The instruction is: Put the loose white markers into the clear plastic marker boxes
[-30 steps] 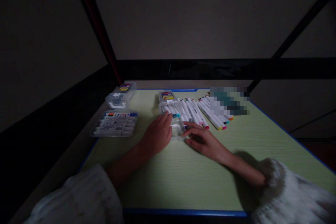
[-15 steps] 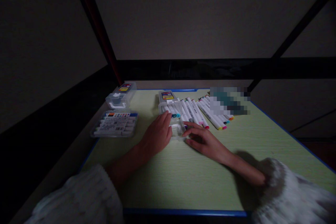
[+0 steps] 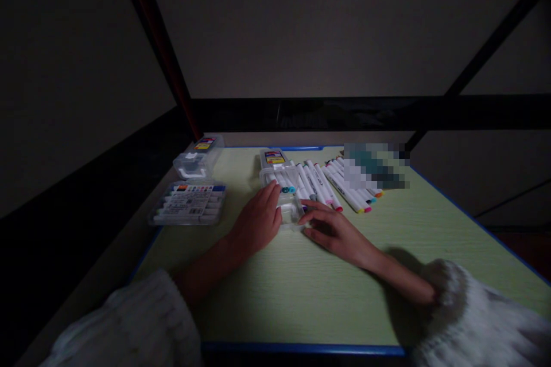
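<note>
A clear plastic marker case (image 3: 289,210) lies opened out at the middle of the table, its labelled part (image 3: 274,157) at the far end. White markers (image 3: 282,180) with teal and blue ends lie in that far part. My left hand (image 3: 257,219) is curled against the case's left side, its fingertips close to the marker ends. From the right, my right hand (image 3: 334,234) has its bent fingers on the edge of the near part. Its thumb and fingers are a little apart. The left palm and the case's left edge are hidden.
Loose white markers (image 3: 344,188) with coloured ends lie right of the case, partly under a blurred patch (image 3: 375,166). At the left are a closed clear case (image 3: 198,157) and a flat case of markers (image 3: 189,204). The table (image 3: 301,298) has a blue edge.
</note>
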`<action>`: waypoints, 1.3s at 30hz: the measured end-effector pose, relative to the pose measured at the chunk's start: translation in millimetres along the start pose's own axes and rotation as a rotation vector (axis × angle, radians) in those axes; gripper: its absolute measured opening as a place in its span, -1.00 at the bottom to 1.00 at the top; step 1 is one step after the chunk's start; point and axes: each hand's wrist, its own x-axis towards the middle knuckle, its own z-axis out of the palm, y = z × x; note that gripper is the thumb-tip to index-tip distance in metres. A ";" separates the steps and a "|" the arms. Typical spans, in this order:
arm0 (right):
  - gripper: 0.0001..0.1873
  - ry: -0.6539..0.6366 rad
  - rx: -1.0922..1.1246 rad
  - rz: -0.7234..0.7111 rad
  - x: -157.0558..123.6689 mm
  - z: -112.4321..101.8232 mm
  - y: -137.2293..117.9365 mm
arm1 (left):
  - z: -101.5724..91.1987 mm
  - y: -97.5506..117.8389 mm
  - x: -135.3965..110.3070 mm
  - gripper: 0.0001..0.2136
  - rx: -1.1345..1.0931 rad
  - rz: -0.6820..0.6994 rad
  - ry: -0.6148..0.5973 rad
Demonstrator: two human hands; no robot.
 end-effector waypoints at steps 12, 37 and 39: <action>-0.83 0.001 -0.013 0.007 -0.1 -0.7 -1.3 | -1.3 -1.6 -1.0 -0.63 0.060 0.053 0.062; -0.83 0.003 -0.029 -0.008 -0.6 -1.4 -1.8 | -9.4 3.4 -3.4 -0.86 0.062 0.399 0.304; -0.83 0.007 -0.031 -0.011 -0.5 -1.5 -2.1 | -8.6 3.0 -4.2 -0.86 0.073 0.429 0.293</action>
